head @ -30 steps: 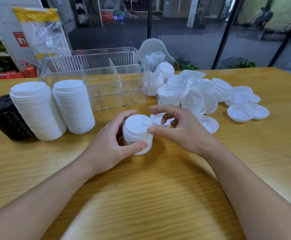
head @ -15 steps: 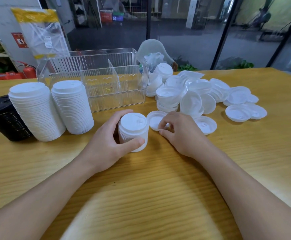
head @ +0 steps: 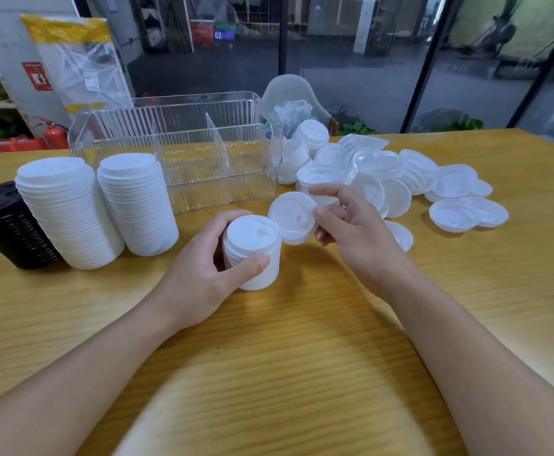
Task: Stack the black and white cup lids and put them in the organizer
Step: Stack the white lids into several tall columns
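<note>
My left hand grips a short stack of white lids standing on the table. My right hand pinches a single white lid, tilted, just right of and above that stack. Two tall stacks of white lids and a black lid stack stand at the left. The clear organizer with dividers sits behind them. A heap of loose white lids lies at the right.
The wooden table stretches toward me under my forearms. Two loose lids lie apart at the far right. A pale chair back with a plastic bag stands behind the table. Glass walls are beyond.
My right hand picked a loose lid off the table and lifted it, tilted, beside the top of the small stack. My left hand kept hold of the stack.
</note>
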`<action>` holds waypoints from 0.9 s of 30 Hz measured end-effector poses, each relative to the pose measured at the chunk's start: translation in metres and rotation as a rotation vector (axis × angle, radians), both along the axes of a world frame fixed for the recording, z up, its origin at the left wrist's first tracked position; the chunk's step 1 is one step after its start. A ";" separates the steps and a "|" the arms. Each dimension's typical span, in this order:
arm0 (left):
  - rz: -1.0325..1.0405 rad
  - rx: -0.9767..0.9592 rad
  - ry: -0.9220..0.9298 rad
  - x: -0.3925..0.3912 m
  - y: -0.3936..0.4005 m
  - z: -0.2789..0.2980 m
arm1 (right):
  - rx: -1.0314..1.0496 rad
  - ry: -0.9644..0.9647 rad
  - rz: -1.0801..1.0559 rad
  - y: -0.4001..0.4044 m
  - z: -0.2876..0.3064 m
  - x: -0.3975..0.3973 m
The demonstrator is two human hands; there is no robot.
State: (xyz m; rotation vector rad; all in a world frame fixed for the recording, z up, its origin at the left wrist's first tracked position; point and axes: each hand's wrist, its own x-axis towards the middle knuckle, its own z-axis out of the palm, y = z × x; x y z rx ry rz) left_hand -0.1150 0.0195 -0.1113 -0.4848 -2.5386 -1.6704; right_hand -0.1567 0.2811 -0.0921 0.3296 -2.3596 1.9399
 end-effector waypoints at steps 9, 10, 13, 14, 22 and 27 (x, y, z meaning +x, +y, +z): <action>-0.071 0.018 -0.005 0.002 0.001 0.003 | -0.020 -0.072 0.071 -0.007 -0.008 0.000; -0.072 0.018 -0.006 0.002 0.000 0.003 | -0.008 -0.068 0.093 -0.007 -0.007 0.001; -0.074 0.016 -0.005 0.002 0.000 0.003 | 0.065 -0.050 0.121 -0.005 -0.009 0.003; -0.074 0.013 -0.004 0.002 0.000 0.003 | 0.103 -0.038 0.111 -0.005 -0.010 0.003; -0.052 0.011 -0.022 0.000 0.000 0.001 | 0.372 0.138 -0.101 0.002 0.002 0.005; -0.060 0.033 -0.036 -0.001 0.000 0.000 | 0.181 0.111 0.124 -0.003 0.013 0.012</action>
